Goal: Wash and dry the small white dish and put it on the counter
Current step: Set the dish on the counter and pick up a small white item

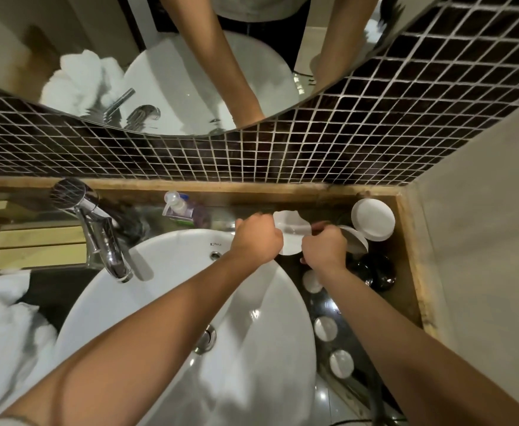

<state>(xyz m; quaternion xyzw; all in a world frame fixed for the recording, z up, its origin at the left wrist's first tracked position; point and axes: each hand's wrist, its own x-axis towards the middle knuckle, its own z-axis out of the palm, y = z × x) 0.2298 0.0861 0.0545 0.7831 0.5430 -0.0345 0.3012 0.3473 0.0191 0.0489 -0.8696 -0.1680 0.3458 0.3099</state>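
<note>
The small white dish (292, 241) is held tilted just above the dark counter (329, 305), right of the basin's back rim. My left hand (258, 238) grips its left edge with curled fingers. On the dish's right edge, the fingers of my right hand (324, 249) are closed. A paler, uneven white patch at the dish's top is blurred; I cannot tell whether it is part of the dish or a tissue. Both forearms reach across the white basin (166, 272).
A chrome tap (104, 241) stands left of the basin and a pump soap bottle (184, 210) behind it. A round white container (373, 219), dark round jars (375, 272) and small white caps (326, 329) crowd the right counter. A white towel (3, 318) lies left. The tiled wall and mirror are close behind.
</note>
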